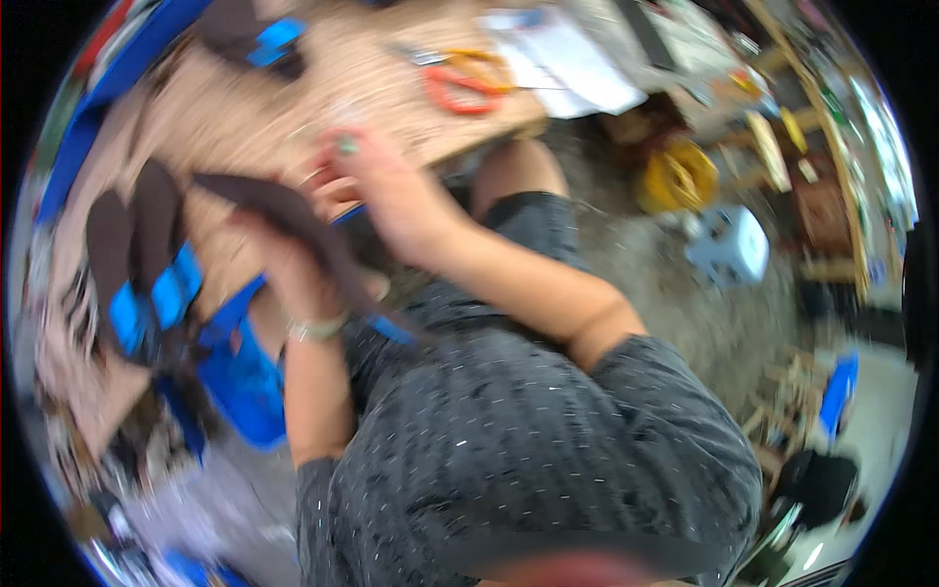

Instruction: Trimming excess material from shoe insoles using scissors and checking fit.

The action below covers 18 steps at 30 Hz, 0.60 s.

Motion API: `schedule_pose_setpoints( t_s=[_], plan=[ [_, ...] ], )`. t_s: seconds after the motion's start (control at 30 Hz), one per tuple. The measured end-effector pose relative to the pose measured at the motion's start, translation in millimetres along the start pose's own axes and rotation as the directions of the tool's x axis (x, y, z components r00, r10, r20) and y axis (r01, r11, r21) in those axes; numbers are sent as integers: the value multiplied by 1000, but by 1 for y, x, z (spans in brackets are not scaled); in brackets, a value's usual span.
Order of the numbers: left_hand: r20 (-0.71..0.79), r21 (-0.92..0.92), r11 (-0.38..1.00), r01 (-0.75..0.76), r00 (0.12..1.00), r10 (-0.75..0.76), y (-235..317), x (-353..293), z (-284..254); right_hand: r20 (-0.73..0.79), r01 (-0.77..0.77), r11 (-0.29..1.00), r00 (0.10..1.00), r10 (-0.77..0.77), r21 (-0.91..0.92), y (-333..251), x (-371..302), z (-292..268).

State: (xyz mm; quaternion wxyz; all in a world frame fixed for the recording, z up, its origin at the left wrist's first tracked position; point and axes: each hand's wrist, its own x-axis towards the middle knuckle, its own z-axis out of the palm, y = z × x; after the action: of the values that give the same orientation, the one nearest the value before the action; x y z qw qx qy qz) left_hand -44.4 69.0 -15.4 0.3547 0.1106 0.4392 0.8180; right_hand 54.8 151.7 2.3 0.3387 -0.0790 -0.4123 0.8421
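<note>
left of centre, the left hand (279, 254) is gripping a dark brown insole (308, 220), its fingers partly hiding behind it; the right hand (357, 166) is blurring alongside, fingers curling, and whether they are pinching anything i cannot tell. a similar dark piece (230, 29) is running off the upper left; markings on white papers (567, 73) at top are blurring past reading.

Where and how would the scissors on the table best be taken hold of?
Probably by the orange-red and yellow handle loops, coming from the person's right, over the near table edge. The scissors lie on the table with the metal blades pointing left, away from that approach, and the open loops offer room for fingers. Blur hides finer detail.
</note>
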Motion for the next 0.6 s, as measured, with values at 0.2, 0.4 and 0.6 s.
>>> schedule_pose_setpoints(
  t_s=[0.2,0.4,0.6],
  plan=[
    [106,-33,954,-299,948,301,2,17,5,275,-562,810,763,585,-165,-9,-60,3],
    [288,-19,983,-180,941,178,18,-17,17,-24,-46,524,999,47,-851,-12,-52,-14],
    [385,-21,983,-181,906,175,-2,-38,18,-132,-112,397,991,-23,-911,-13,-50,-13]
  ],
)
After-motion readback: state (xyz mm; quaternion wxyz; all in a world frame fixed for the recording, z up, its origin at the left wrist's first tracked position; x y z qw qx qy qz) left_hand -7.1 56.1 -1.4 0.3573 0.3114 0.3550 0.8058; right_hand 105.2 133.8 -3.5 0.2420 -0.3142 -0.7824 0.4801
